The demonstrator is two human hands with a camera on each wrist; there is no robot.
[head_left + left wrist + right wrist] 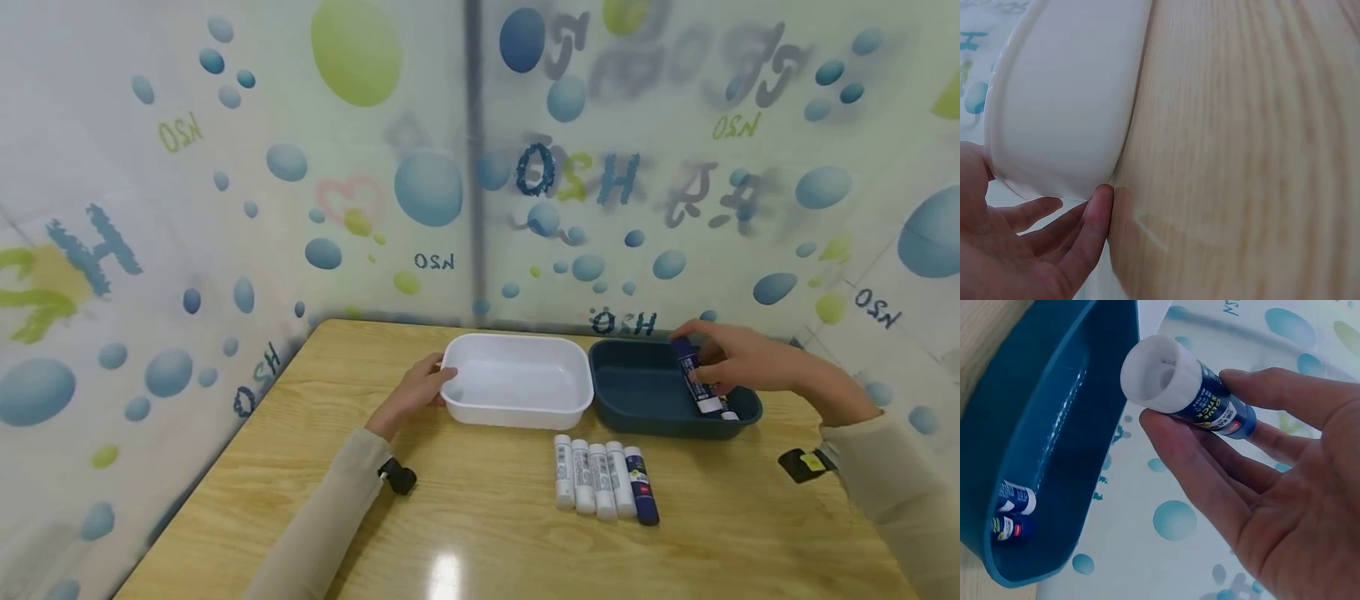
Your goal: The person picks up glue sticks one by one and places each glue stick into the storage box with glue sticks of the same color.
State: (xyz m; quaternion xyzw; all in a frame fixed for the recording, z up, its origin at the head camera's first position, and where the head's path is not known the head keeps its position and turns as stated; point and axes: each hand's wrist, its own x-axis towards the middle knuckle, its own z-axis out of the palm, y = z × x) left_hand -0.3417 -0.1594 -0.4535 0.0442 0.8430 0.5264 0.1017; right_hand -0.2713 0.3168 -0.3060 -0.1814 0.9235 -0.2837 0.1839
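Note:
My right hand (746, 358) pinches a dark blue glue stick (697, 379) with a white end, above the right end of a dark teal tray (652, 426). In the right wrist view the held glue stick (1216, 400) lies between thumb and fingers, white end toward the camera. Two more glue sticks (1019, 496) lie in one end of that tray. At the left end of a white tray (517, 416), my left hand (416, 387) grips it, thumb at the rim and fingers against the outer wall (1066, 100).
In front of the trays, several white glue sticks (600, 483) and one dark blue glue stick (641, 486) lie side by side on the wooden table (300, 517). The trays stand end to end near the back edge, before a patterned curtain (375, 208).

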